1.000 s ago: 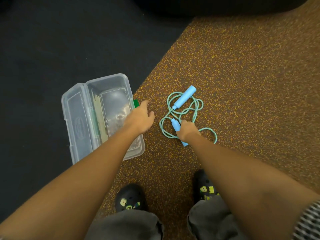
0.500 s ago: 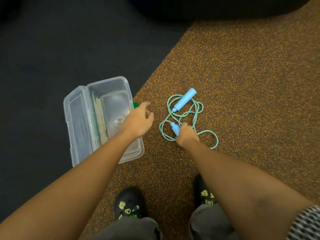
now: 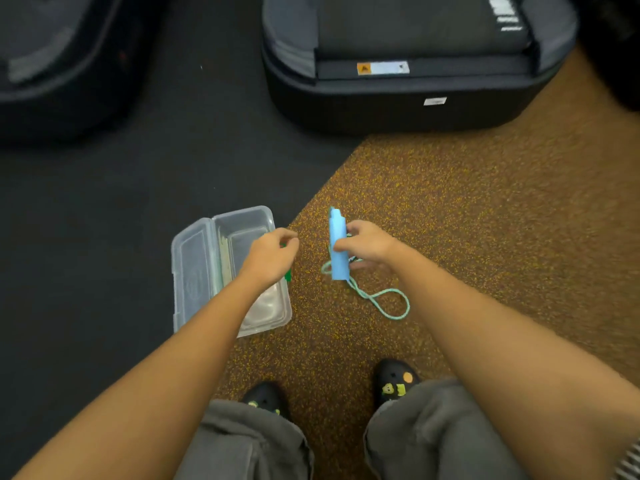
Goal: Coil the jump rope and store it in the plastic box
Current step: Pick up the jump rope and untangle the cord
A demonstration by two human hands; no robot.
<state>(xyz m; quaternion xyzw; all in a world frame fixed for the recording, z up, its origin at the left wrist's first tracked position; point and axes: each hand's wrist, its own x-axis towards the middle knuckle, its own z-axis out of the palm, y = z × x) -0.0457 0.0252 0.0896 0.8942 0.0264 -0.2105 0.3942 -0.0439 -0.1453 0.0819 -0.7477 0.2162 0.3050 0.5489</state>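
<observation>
My right hand [image 3: 367,245] grips the two light-blue handles [image 3: 337,247] of the jump rope, held side by side and pointing away from me, lifted off the floor. The teal rope [image 3: 384,301] hangs from them and trails in a loop on the speckled brown mat. A clear plastic box [image 3: 194,268] lies open on the floor to the left, its lid flat on the far left side. My left hand [image 3: 272,256] hovers over the box's right edge with fingers loosely curled, holding nothing.
A dark grey treadmill base [image 3: 401,64] stands beyond the mat, and another dark machine [image 3: 52,57] sits at the top left. My two black clogs [image 3: 394,382] stand on the brown mat [image 3: 485,220] below the rope. Black flooring [image 3: 104,220] lies under the box.
My right hand has gathered both handles together and raised them from the floor; the rope coils have pulled up, leaving one loop. The view has tilted up, showing the machines.
</observation>
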